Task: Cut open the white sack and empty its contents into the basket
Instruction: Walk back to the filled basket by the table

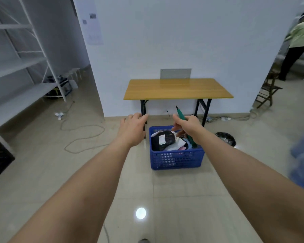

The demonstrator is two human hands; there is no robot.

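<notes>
Two bare forearms stretch out over the tiled floor (pixel 174 199) toward the blue basket (pixel 176 159), which stands on the floor just in front of the wooden counter (pixel 178 88). The left hand (pixel 132 128), left of the basket, is empty with fingers loosely spread, probably free to steady something. The right hand (pixel 187 126) hovers above the basket, fingers wrapped round a green-handled cutter (pixel 180 114) with its tip pointing up and away, likely for safety. Packages (pixel 162 140) already fill the basket; no white sack is visible.
</notes>
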